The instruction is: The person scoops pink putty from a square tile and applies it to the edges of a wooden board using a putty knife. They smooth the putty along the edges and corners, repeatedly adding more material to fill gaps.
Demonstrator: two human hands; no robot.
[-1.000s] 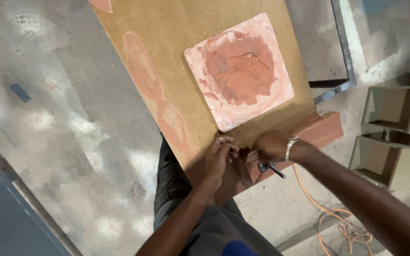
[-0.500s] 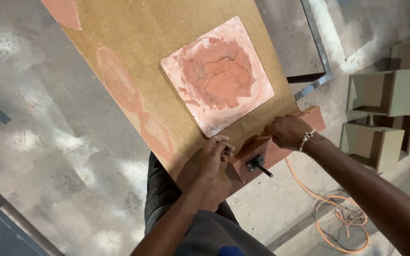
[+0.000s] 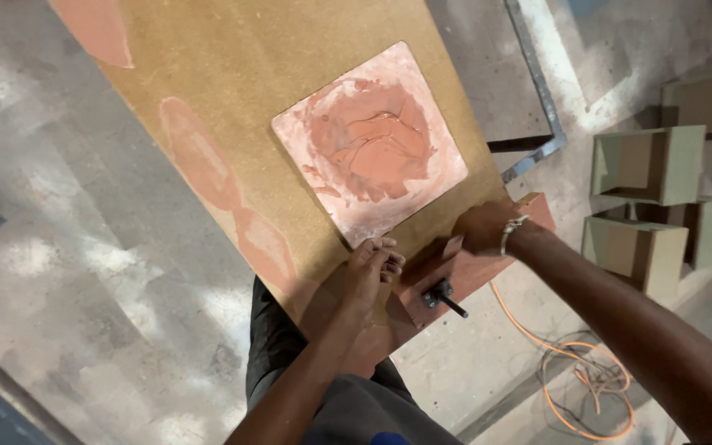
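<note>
Board (image 3: 290,107) of brown fibreboard lies flat; a square slab (image 3: 370,142) heaped with pinkish putty sits on it. Left hand (image 3: 370,268) presses fingertips on the board's near edge, steadying it. Right hand (image 3: 481,227) grips a reddish block (image 3: 455,276) at that edge; clamped, apparently.

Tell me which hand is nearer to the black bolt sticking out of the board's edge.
Left. The left hand rests on the board just up and left of the black bolt; the right hand grips the edge farther up, near the pink tile.
</note>
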